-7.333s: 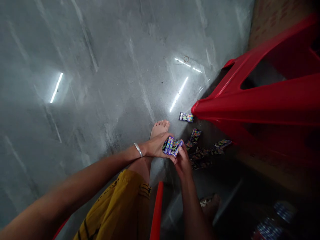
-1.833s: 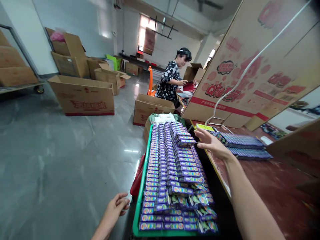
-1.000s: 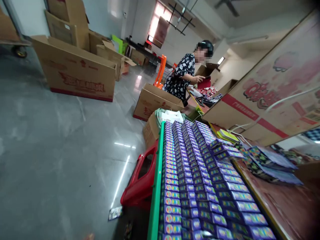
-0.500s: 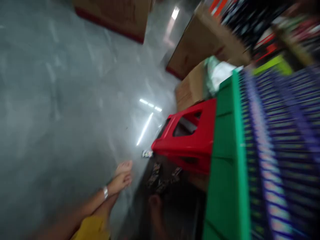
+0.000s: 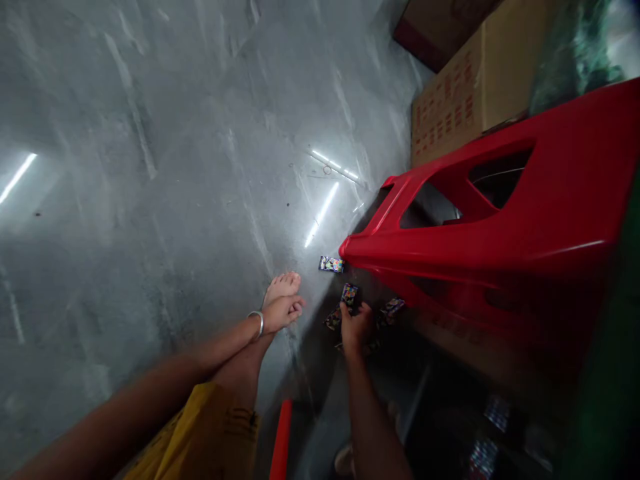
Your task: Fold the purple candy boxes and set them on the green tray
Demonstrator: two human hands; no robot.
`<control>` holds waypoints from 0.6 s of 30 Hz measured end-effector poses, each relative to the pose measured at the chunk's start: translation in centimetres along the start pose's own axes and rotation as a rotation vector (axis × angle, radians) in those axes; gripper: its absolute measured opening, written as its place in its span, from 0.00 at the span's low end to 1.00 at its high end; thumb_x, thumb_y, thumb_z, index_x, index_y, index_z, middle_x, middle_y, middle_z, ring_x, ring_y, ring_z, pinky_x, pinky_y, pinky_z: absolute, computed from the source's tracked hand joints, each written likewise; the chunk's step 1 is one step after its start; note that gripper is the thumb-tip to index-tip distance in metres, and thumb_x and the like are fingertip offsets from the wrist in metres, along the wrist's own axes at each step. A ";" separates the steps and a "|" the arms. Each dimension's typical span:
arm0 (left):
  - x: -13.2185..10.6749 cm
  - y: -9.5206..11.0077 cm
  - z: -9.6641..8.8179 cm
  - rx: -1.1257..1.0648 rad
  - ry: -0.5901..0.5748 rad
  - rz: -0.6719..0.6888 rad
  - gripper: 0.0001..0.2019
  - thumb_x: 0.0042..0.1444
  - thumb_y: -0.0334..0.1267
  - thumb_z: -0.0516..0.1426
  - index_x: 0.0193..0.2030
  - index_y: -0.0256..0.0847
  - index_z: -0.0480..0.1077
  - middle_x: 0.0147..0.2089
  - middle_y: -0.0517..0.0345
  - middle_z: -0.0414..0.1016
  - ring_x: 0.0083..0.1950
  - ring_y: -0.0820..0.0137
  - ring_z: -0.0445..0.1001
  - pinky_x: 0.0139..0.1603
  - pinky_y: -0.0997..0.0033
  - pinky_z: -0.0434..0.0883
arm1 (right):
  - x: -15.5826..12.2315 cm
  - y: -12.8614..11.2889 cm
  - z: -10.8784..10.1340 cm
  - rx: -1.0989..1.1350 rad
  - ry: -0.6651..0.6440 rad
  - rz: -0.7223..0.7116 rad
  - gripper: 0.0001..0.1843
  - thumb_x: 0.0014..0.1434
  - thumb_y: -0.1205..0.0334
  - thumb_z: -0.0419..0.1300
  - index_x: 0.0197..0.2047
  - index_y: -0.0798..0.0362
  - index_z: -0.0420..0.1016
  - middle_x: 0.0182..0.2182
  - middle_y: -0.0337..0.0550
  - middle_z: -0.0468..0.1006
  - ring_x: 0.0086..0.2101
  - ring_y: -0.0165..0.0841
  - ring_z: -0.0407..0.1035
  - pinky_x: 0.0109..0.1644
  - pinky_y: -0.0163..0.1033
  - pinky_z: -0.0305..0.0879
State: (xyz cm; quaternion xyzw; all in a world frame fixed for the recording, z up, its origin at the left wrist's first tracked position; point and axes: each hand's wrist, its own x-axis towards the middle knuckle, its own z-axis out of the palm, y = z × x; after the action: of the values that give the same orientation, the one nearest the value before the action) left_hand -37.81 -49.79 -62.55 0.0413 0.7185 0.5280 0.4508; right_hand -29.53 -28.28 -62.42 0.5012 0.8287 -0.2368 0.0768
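Note:
My right hand reaches down to the floor among several small, dark, colourfully printed packets. Its thumb and fingers are apart at the near end of one packet; a firm hold does not show. Another packet lies just left of the thumb, and one more is to the right. A brighter packet rests by the foot of the red plastic stool. My left hand, with a silver bangle on the wrist, is in front of my bare foot, fingers curled and nothing visible in them.
The red stool fills the right side. Behind it stand a printed cardboard box and a darker box. An orange-red bar is near the bottom edge. More packets lie in shadow at lower right, on a grey floor.
My view has dropped and come closer to the floor and stool. My right hand has moved forward to the packets. My left hand stays by my foot.

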 end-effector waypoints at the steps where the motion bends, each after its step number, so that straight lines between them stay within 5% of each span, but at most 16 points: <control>1: 0.1 -0.2 0.1 0.017 -0.023 0.008 0.06 0.44 0.38 0.60 0.32 0.43 0.74 0.26 0.59 0.76 0.32 0.64 0.74 0.48 0.63 0.66 | 0.9 -0.5 0.2 -0.014 -0.002 -0.006 0.35 0.47 0.48 0.63 0.53 0.59 0.64 0.51 0.65 0.71 0.53 0.51 0.63 0.54 0.48 0.57; 6: 0.5 -1.3 0.4 0.092 -0.100 0.028 0.11 0.44 0.34 0.58 0.37 0.40 0.74 0.27 0.59 0.76 0.29 0.67 0.72 0.41 0.67 0.66 | 3.1 -1.5 0.7 0.002 -0.059 -0.021 0.28 0.48 0.52 0.62 0.49 0.60 0.68 0.48 0.64 0.73 0.49 0.50 0.67 0.52 0.49 0.59; 11: 0.8 -1.3 0.7 0.135 -0.120 0.044 0.11 0.45 0.35 0.57 0.37 0.39 0.73 0.27 0.59 0.76 0.27 0.67 0.71 0.38 0.68 0.66 | -0.5 0.5 -0.7 0.090 -0.131 -0.030 0.27 0.52 0.48 0.59 0.51 0.56 0.67 0.47 0.55 0.76 0.46 0.43 0.70 0.48 0.42 0.64; 18: 0.6 -1.4 0.7 0.187 -0.062 0.081 0.07 0.44 0.39 0.61 0.32 0.42 0.74 0.32 0.53 0.77 0.38 0.60 0.74 0.43 0.66 0.67 | -4.0 2.0 1.7 -0.002 -0.070 0.191 0.31 0.51 0.46 0.60 0.50 0.62 0.67 0.47 0.70 0.74 0.46 0.54 0.70 0.44 0.48 0.64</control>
State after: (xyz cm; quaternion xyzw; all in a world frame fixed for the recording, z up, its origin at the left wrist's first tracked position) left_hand -37.13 -49.53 -64.05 0.1287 0.7479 0.4751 0.4454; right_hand -26.01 -31.46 -63.05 0.5691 0.7743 -0.2451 0.1285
